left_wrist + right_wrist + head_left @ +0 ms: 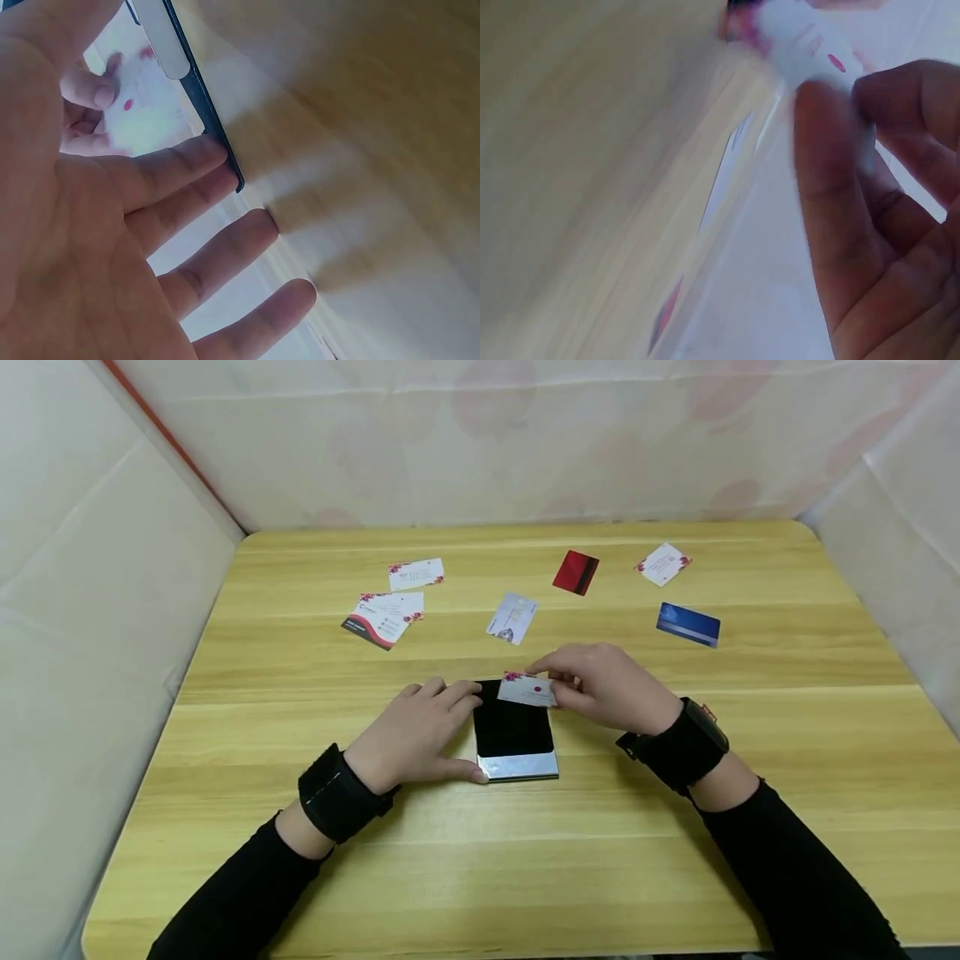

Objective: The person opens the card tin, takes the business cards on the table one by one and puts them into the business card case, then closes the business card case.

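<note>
- Head view: At the table (450, 868), I pinch a white flowered card (527, 690) by its right end, thumb against fingers of my right hand (603, 685). The card points left from my fingertips, toward my other hand.
- The case (513, 727), black with a silver end, lies between my hands, with its far part just left of my right fingertips and under the card. My left hand (416, 735) is nearer, touching its left side, fingers extended and thumb at the near corner.
- Long axes cross: the case runs away from me, silver end closest; the card lies sideways over the black far part, its right end slightly nearer me. Whether card and case touch, I cannot tell.
- Beyond my hands, a pale card (512, 618), a red card (576, 572) and a blue card (687, 625) lie on the wood.
- Left wrist view: My first two fingertips meet the dark edge of the case; the other two fingers, straight and spread, stand off it. Behind the case, my right thumb and fingers grip the card, its face with the red dot in sight.
- Right wrist view: Blurred, the card juts from between my thumb and fingertips, flowers at the end away from my grip. Its long axis leads outward from the pinch; the case cannot be made out clearly here.
</note>
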{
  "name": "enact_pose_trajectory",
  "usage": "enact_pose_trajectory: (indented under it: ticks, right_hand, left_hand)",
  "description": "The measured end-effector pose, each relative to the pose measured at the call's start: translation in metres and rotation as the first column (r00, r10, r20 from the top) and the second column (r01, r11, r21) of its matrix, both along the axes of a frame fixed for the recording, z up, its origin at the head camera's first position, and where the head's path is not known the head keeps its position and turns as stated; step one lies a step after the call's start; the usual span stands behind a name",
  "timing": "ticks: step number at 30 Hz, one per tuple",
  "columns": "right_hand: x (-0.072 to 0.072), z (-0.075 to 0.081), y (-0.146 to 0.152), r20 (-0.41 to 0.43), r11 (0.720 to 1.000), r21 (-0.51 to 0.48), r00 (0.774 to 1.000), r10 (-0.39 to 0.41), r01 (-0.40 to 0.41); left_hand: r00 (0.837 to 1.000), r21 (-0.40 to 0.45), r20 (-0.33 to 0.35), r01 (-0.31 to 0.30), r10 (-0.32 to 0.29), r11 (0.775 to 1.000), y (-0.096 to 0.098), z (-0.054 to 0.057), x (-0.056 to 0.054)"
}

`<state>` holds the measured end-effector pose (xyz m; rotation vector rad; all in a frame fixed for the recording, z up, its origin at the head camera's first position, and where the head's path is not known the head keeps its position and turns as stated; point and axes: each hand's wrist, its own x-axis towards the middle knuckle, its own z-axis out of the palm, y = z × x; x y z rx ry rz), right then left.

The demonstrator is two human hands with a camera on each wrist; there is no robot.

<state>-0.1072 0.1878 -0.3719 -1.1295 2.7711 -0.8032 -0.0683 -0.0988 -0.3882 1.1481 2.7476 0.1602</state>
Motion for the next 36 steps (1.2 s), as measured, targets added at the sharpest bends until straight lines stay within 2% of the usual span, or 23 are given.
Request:
enact_pose_trajectory:
  ticks: [3,6,10,14,19,26,31,36]
  right_hand:
    - [0.001,0.000,-0.004,-0.008,0.999,-0.044,1.000,0.010,-0.010]
    - [0.003,0.001,-0.009,0.029,0.997,-0.071,0.999,0.036,-0.034]
    - [0.007,0.001,-0.014,0.085,0.995,-0.057,0.993,0.082,-0.077]
    - [0.008,0.000,-0.016,0.101,0.995,-0.036,0.991,0.092,-0.089]
    - [0.008,-0.003,-0.017,0.072,0.995,-0.001,0.992,0.102,-0.102]
    - [0.015,-0.009,-0.021,-0.017,0.987,0.119,0.994,0.106,-0.104]
    - [0.020,-0.010,-0.024,-0.013,0.973,0.201,0.993,0.119,-0.114]
    - [0.022,-0.011,-0.026,0.003,0.974,0.188,0.992,0.129,-0.128]
  left_hand:
    - [1.000,-0.001,-0.006,-0.008,0.008,1.000,0.000,0.001,-0.001]
    - [1.000,-0.006,-0.002,-0.015,0.015,1.000,-0.001,0.002,-0.001]
    - [1.000,-0.017,0.005,-0.017,0.017,1.000,0.000,0.002,-0.001]
    - [1.000,-0.017,-0.003,-0.014,0.013,1.000,0.000,0.001,-0.002]
    - [1.000,-0.009,-0.011,-0.008,0.008,1.000,0.001,-0.001,-0.003]
    - [1.000,-0.024,0.010,-0.003,0.004,1.000,0.002,0.000,-0.004]
    - [1.000,-0.027,0.022,-0.008,0.009,1.000,0.002,0.000,-0.004]
    - [1.000,-0.026,0.027,-0.009,0.010,1.000,0.002,0.001,-0.003]
